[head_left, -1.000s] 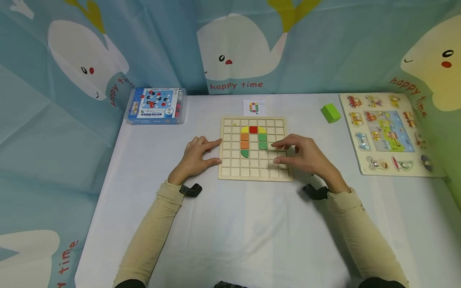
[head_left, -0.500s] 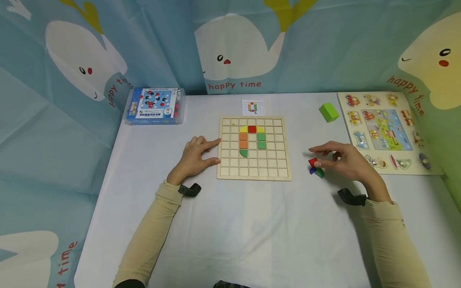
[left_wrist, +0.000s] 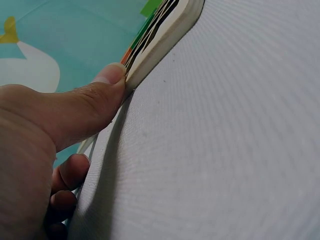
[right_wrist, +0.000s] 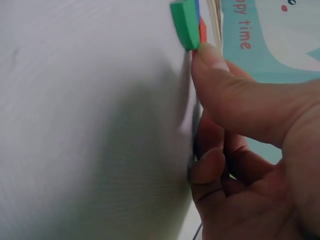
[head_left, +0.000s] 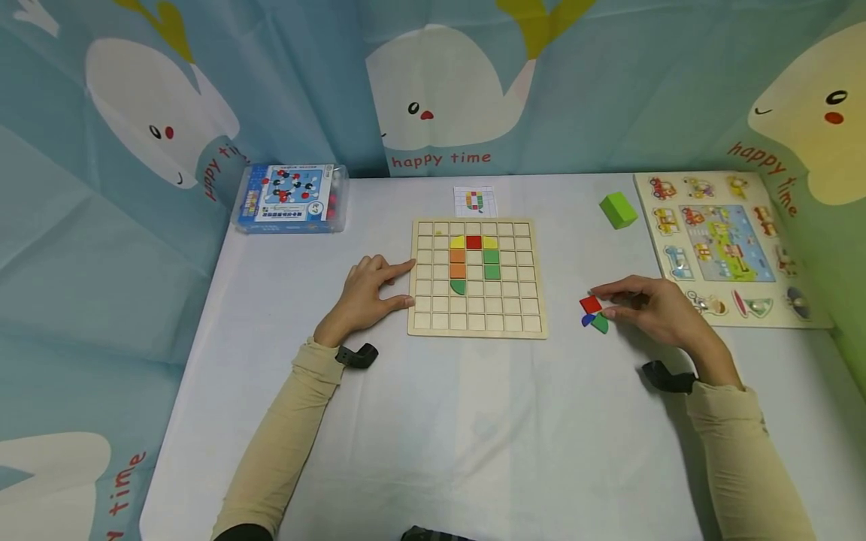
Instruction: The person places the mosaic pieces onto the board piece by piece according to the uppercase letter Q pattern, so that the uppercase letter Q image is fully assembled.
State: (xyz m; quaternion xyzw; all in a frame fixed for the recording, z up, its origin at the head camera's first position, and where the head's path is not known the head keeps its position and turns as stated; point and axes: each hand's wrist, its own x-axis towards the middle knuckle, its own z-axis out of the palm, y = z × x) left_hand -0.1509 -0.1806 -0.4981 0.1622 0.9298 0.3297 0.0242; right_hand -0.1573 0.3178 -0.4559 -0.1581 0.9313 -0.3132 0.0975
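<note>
A wooden grid board (head_left: 476, 323) lies mid-table, with yellow, red, orange and green pieces set in its cells. My left hand (head_left: 365, 294) rests at the board's left side, thumb and index fingertip touching its edge. In the left wrist view the thumb (left_wrist: 95, 100) presses against the board's side. My right hand (head_left: 652, 312) is at a small cluster right of the board, pinching a red square block (head_left: 590, 304) between thumb and index finger. Touching or close to it lie a blue piece (head_left: 588, 320) and a green quarter-round block (head_left: 600, 324). In the right wrist view the thumb partly hides the red block.
A pattern card (head_left: 475, 200) lies behind the board. A plastic box (head_left: 291, 199) stands at the back left. Toward the right are a bright green block (head_left: 619, 210) and a picture puzzle board (head_left: 734, 300). A printed curtain (head_left: 575, 113) closes off the back.
My right hand has left the grid board, moved right to the loose pieces and closed its thumb and index finger on the red block. The left hand has stayed at the board's edge.
</note>
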